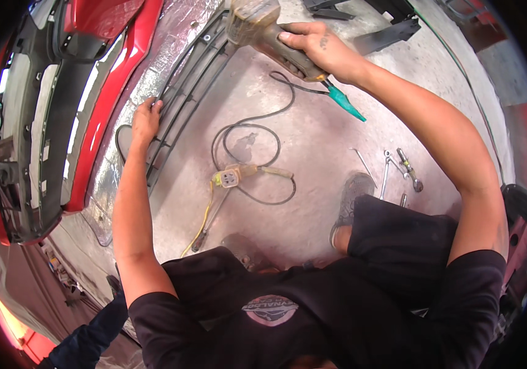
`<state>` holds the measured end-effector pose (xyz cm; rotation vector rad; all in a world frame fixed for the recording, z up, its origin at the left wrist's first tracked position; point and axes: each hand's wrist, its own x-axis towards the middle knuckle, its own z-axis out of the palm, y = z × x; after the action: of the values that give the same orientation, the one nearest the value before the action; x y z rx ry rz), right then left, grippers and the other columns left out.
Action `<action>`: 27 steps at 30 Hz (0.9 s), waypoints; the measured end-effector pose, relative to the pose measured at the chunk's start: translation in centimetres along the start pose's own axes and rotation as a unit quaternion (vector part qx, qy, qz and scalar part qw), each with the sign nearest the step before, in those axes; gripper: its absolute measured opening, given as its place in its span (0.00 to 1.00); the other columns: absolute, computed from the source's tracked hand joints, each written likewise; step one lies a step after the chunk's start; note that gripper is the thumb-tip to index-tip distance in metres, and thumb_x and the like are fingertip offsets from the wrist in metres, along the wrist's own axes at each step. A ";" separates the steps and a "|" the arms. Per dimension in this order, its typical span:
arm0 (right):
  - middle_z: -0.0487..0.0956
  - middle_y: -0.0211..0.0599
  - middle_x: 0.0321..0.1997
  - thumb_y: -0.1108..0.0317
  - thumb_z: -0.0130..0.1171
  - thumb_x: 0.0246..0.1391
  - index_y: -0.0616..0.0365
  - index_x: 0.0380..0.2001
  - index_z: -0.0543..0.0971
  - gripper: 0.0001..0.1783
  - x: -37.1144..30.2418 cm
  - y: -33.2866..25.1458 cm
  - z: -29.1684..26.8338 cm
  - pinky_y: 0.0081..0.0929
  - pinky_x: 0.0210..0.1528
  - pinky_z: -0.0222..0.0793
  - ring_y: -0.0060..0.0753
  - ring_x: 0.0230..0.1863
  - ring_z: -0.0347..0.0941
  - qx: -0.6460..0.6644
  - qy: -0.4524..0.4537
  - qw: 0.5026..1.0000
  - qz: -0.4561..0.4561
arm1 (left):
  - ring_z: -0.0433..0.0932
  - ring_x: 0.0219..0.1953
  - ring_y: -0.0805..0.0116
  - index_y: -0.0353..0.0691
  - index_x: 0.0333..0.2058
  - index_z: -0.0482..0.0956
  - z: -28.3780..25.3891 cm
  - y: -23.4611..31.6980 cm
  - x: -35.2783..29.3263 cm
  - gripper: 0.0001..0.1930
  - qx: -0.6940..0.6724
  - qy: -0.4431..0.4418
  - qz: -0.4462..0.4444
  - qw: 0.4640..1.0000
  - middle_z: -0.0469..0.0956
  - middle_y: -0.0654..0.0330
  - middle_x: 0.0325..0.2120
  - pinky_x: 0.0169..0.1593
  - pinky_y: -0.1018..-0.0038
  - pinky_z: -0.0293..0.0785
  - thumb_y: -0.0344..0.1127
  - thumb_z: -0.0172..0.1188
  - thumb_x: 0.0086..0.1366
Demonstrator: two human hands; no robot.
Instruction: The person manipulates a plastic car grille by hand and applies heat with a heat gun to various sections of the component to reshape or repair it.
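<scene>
A long black plastic grille [183,92] with crossbars stands slanted at the left, along a silver foil-like sheet [116,117]. My left hand [145,123] is closed on its left edge, fingers curled over the rim. High in the view, my right hand [322,52] grips the handle of a worn, dirty yellow-and-dark corded pistol-grip power tool [269,40]. The tool's front end is cut off by the upper edge, and its lower side overlaps the grille's upper part. Teal wrapping [344,101] covers the cord where it leaves the handle.
A looped black cord [254,126] and an outlet box [231,177] with a yellow cable lie on the concrete floor. Wrenches [386,169] and a ratchet [410,171] lie by my shoe [357,197]. A red-and-black bumper [110,104] stands left; a dark strip [389,37] lies far right.
</scene>
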<state>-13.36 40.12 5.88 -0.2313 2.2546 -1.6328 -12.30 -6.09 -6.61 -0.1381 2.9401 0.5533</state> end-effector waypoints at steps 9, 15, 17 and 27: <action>0.83 0.42 0.39 0.55 0.55 0.66 0.65 0.48 0.82 0.22 0.2 -0.2 -0.3 0.30 0.42 0.74 0.29 0.38 0.78 0.029 -0.006 0.997 0.065 | 0.80 0.50 0.40 0.38 0.54 0.80 -0.7 -0.3 -0.5 0.19 0.045 0.012 0.030 0.998 0.81 0.38 0.45 0.55 0.55 0.74 0.41 0.57 0.70; 0.83 0.41 0.35 0.57 0.53 0.67 0.66 0.47 0.81 0.21 -0.1 -0.4 -1.0 0.29 0.38 0.74 0.29 0.34 0.78 -0.016 0.053 0.997 0.049 | 0.80 0.50 0.39 0.39 0.53 0.81 -0.7 1.1 -1.1 0.17 0.048 0.002 0.052 0.998 0.81 0.38 0.44 0.54 0.54 0.74 0.39 0.57 0.70; 0.83 0.41 0.33 0.58 0.52 0.67 0.67 0.47 0.81 0.21 -0.2 -0.4 -1.7 0.30 0.37 0.74 0.31 0.32 0.78 0.043 0.051 0.995 0.077 | 0.80 0.50 0.39 0.40 0.53 0.81 -0.8 1.2 -1.1 0.17 0.056 0.009 0.053 0.997 0.82 0.38 0.43 0.54 0.54 0.74 0.39 0.57 0.70; 0.81 0.49 0.48 0.54 0.55 0.66 0.69 0.49 0.80 0.25 1.9 -0.5 -1.2 0.31 0.47 0.73 0.34 0.42 0.77 -0.014 0.001 0.996 0.088 | 0.81 0.48 0.42 0.38 0.51 0.81 -1.4 2.2 -2.2 0.16 0.029 -0.025 0.062 0.997 0.83 0.40 0.41 0.52 0.56 0.75 0.38 0.59 0.68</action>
<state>-15.59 40.36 6.30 -0.0358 2.2315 -1.5119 -10.61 -4.42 -4.21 0.0653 2.9272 0.4794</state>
